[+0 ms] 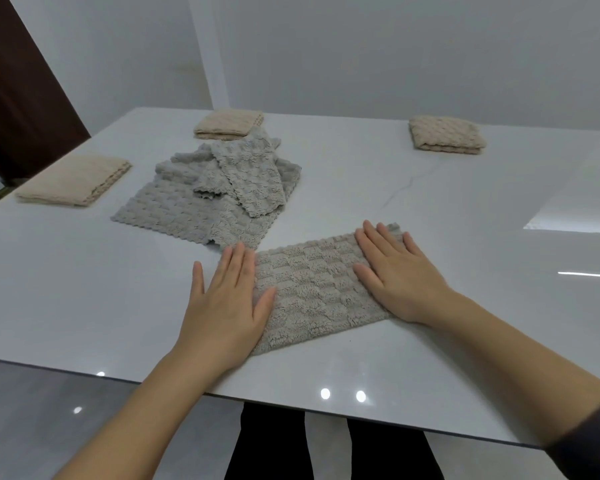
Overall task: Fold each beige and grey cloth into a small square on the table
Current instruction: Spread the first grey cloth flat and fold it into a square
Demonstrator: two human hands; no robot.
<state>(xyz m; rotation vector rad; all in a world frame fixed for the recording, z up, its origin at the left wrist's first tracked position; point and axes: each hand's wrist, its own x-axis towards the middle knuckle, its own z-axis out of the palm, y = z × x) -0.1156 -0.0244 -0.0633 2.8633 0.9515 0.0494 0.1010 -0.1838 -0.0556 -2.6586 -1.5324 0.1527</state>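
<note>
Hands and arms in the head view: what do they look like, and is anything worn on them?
Both hands are bare: no gloves, rings, watch or bands show on the left hand or the right hand. Both forearms are uncovered. The left arm shows no sleeve in frame; at the right arm's upper end a dark grey sleeve cuff appears at the picture's edge. No markings visible.

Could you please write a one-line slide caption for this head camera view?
Both hands, left and right, press a half-folded grey textured cloth flat on the glossy white table.
</note>
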